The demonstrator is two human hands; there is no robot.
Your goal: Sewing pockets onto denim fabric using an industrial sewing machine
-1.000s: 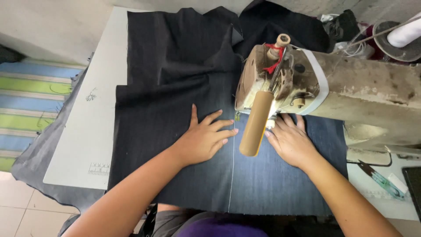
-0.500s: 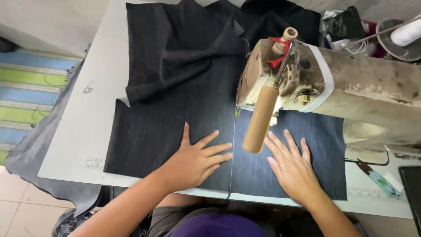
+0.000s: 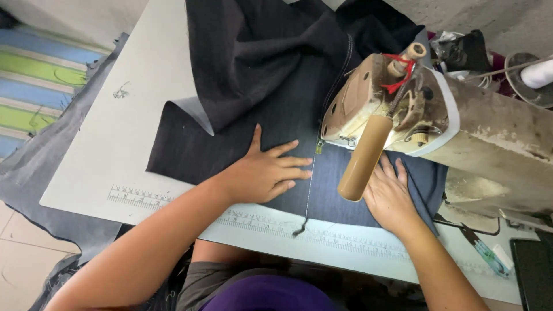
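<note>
Both palms flat and open on the dark denim (image 3: pixel 247 115), nothing gripped. My left hand (image 3: pixel 262 173) presses it left of the stitch line; my right hand (image 3: pixel 389 196) sits under the sewing machine (image 3: pixel 461 132) head. Denim covers the table (image 3: pixel 115 167), bunched at the far end.

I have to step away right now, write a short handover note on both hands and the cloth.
Left hand: flat, fingers spread, pressing the dark denim cloth left of the stitched seam.
Right hand: flat on the cloth, under the sewing machine head, right of the seam.
Done: a stitch line runs from the needle area to the near cloth edge, loose thread tail hanging there.
Left: cloth bunched behind the machine; whether it is sewn cannot be told.
</note>
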